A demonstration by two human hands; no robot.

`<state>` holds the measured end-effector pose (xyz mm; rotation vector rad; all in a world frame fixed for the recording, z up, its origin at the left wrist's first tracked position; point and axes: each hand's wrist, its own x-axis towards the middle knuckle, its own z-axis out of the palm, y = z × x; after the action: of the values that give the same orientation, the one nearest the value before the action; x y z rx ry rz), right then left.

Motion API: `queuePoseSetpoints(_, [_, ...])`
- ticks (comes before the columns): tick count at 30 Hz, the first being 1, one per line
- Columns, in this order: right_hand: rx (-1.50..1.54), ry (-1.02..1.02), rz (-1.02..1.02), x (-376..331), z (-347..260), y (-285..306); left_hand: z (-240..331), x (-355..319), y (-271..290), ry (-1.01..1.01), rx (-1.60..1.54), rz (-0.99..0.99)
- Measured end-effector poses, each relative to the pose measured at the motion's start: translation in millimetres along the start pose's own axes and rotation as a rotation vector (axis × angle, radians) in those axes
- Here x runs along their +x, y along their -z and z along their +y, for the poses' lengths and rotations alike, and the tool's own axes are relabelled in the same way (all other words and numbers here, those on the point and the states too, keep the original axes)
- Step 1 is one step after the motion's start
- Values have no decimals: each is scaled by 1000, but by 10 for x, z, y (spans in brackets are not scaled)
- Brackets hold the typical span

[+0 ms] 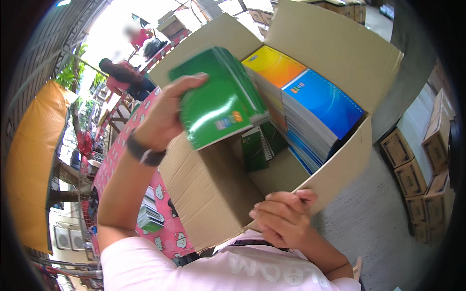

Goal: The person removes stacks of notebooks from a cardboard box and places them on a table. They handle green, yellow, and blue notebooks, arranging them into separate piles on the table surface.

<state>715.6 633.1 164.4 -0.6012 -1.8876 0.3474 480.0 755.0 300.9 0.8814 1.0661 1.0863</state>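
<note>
My left hand (165, 114) grips a stack of green spiral notebooks (221, 97) by its left edge and holds it tilted above an open cardboard box (208, 194). My right hand (284, 216) clutches the box's near rim. Inside the box stand stacks of notebooks with a blue cover (323, 99) and a yellow-orange cover (274, 63) on top. Another green notebook (257, 145) lies lower down in the box.
A table with a pink patterned cloth (145, 169) stands to the left, with a small pile of notebooks (149, 216) under it. Stacked cardboard cartons (422, 169) line the right side on the concrete floor (369, 223). Other people (124, 72) are at the far left.
</note>
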Motion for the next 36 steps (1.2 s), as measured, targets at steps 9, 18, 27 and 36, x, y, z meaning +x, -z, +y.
queuePoseSetpoints(9, [-233, -309, -1169, 1525, 244, -140, -1092, -2283, 1823, -984, 229, 1025])
queuePoseSetpoints(18, [-933, -939, -1490, 1115, 1725, -1284, -2866, -3095, 2506, -675, -849, 855])
queuePoseSetpoints(27, [-1181, -636, -1243, 925, 2556, 301, -2931, -3862, 2588, -908, -934, 888])
queuePoseSetpoints(36, [-1269, -501, -1163, 1146, 3273, 672, -2995, -3713, 2639, -902, -1252, 1110])
